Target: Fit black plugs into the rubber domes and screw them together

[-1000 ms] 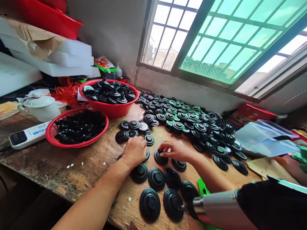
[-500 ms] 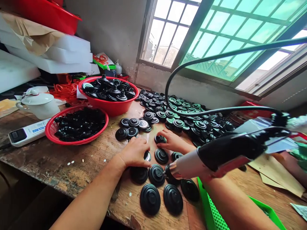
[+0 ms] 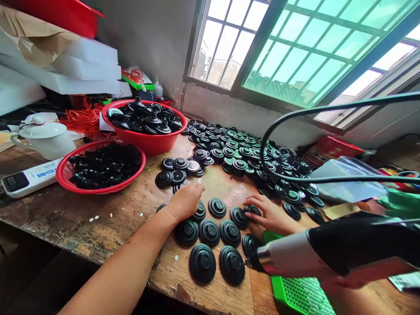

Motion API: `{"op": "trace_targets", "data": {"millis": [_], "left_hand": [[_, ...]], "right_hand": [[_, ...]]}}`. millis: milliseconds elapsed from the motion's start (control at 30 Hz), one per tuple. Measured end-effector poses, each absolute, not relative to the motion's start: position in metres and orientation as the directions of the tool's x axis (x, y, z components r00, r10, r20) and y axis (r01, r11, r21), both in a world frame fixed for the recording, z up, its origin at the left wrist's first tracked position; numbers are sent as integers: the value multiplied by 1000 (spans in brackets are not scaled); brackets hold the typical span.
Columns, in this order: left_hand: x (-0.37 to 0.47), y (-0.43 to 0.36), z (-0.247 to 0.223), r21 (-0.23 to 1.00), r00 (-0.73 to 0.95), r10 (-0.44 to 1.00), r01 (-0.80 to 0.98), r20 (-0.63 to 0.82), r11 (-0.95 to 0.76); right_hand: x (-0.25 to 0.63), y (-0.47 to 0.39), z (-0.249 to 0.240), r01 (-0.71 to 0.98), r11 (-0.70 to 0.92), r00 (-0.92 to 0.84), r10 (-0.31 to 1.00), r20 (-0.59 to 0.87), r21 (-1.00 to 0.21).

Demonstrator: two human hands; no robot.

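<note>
Rows of black stepped discs lie on the wooden table in front of me. Above the left end of these rows is my left hand, its fingertips pressed together; whatever they hold, if anything, I cannot make out. My right hand, at the right end of the rows, grips a black stepped disc between thumb and fingers. An electric screwdriver hangs slanted in front of my right forearm. Its tip is close to the nearest right-hand disc; contact cannot be told.
A red bowl of discs and a red basket of small black parts stand at the left. Behind lies a wide heap of discs. A green perforated tray sits under my right forearm. A black cable loops above the heap.
My right hand has moved right and nearer to me with a disc. The left hand has lifted off a disc among the rows. The screwdriver has swung right and lower.
</note>
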State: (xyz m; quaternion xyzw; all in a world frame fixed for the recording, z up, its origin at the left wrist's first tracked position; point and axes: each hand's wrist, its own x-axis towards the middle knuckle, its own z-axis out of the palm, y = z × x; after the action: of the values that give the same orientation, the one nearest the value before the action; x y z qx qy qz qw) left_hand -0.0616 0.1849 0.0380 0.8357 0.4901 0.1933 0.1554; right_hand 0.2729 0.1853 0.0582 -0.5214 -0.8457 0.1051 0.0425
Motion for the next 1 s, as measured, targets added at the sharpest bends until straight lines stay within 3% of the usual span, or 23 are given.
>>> {"op": "trace_targets", "data": {"millis": [200, 333, 433, 600, 767, 1000], "left_hand": [[-70, 184, 45, 416, 405, 901, 801, 155, -431], [-74, 183, 50, 446, 364, 926, 815, 105, -371], [-78, 186, 53, 494, 257, 961, 826, 97, -271], [-93, 196, 60, 561, 4, 993, 825, 117, -69], [-97, 196, 67, 489, -173, 984, 863, 45, 129], [-94, 197, 61, 383, -70, 997, 922, 14, 59]], "right_hand": [[208, 181, 60, 754, 570, -619, 782, -65, -328], [178, 188, 66, 721, 622, -669, 740, -72, -306], [158, 191, 73, 687, 649, -684, 729, 10, -326], [105, 183, 72, 501, 802, -841, 540, 37, -326], [73, 183, 57, 505, 794, -830, 554, 60, -339], [80, 194, 53, 490, 789, -812, 568, 134, -371]]}}
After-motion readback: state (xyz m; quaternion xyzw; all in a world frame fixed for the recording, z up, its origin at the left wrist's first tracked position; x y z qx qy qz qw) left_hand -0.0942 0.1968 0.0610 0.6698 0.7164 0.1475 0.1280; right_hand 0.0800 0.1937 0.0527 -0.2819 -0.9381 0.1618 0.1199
